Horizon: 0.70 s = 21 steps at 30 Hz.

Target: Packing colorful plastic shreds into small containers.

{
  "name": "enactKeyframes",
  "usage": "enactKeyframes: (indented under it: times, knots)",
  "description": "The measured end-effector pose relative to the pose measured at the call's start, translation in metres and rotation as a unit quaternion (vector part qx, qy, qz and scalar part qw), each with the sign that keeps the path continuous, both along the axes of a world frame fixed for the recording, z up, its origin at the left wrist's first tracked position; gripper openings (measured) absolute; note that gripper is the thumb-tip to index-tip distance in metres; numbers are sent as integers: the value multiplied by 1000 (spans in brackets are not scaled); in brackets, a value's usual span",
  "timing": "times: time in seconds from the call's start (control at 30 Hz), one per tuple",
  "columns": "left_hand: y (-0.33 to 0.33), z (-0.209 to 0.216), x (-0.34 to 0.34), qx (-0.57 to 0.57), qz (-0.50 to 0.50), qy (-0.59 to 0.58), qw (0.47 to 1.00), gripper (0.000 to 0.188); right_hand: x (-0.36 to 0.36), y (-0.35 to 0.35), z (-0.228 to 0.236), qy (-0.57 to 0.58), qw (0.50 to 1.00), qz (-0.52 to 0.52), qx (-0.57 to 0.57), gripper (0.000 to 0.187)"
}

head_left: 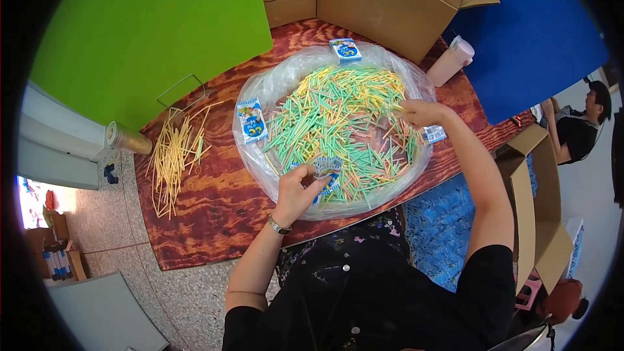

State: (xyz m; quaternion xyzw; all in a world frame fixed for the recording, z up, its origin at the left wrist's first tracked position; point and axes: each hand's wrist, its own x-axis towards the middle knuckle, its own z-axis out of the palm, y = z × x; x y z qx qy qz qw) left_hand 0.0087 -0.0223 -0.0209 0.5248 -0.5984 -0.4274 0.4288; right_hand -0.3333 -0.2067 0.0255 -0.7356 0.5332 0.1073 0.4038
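A large heap of short thin sticks (338, 123) in green, yellow and pink lies on an opened clear plastic bag (257, 166). My left hand (296, 190) pinches a small blue-and-white packet (328, 179) at the heap's near edge; the packet's upper end is see-through and gapes. At the right side of the heap, my right hand (421, 112) has its fingers drawn together on some of the sticks; how many they hold is hidden. More blue-and-white packets lie on the bag's rim: one at the left (252, 121), one at the far side (346, 51), another by my right wrist (433, 134).
Long pale yellow sticks (172, 162) lie loose on the red wood-patterned table (214, 240), near a clear jar (129, 140) and a wire stand (182, 91). A pink bottle (450, 63) and a cardboard box (390, 6) stand behind. An open carton (536, 201) and another person (575, 123) are at right.
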Motion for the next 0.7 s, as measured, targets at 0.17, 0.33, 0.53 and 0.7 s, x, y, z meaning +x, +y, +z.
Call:
enactKeyframes:
  times: [0.17,0.33,0.53,0.7]
  knots:
    - [3,7,-3,1,3,1,1000,20,47,10,1,250,927,258,-110,25]
    - [4,4,-4,-30,4,-4,1000,18,70,25,-42,378,892,211,-132,23]
    - [5,-4,3,-5,35,54,998,17,77,40,-37,369,882,202,-211,23]
    - [1,12,0,-140,69,-44,987,20,59,31,-29,305,900,214,-225,27]
